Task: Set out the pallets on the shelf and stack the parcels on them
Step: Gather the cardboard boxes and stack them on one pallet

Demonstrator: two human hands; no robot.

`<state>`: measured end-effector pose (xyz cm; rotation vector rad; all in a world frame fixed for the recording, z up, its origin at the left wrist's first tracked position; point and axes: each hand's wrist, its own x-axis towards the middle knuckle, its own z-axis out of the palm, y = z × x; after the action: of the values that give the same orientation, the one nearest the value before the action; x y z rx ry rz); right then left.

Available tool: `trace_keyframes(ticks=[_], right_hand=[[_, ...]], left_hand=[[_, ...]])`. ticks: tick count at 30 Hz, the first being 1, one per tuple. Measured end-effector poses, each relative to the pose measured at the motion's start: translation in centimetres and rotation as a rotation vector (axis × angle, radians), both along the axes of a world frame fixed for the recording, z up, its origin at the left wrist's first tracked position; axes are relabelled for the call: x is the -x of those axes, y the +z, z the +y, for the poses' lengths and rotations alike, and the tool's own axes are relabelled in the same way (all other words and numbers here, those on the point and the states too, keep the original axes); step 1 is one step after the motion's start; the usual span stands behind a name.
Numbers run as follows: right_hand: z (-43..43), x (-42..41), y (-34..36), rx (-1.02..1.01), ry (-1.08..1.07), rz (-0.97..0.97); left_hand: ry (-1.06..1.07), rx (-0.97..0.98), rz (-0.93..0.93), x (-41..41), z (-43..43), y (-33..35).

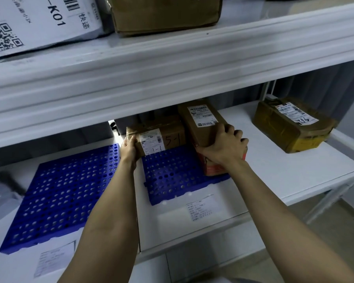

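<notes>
2 parcels are gripped: left hand [129, 149] holds the 5-1 box [161, 138], right hand [223, 145] the upper box [202, 123].

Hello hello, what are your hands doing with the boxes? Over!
Left hand holds the 5-1-1 parcel. Right hand grips the top parcel. Both on the right pallet. Loose parcel far right.
</notes>
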<state>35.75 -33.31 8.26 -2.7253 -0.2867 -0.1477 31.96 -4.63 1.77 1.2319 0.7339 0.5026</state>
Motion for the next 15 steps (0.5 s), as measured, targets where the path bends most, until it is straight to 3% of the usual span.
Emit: trace_keyframes(ticks=[15], right_hand=[[-0.7,-0.3,-0.5,0.019,0.090,-0.029]], left_hand=[[0.174,-0.025,0.013,0.1,-1.9,-1.2]])
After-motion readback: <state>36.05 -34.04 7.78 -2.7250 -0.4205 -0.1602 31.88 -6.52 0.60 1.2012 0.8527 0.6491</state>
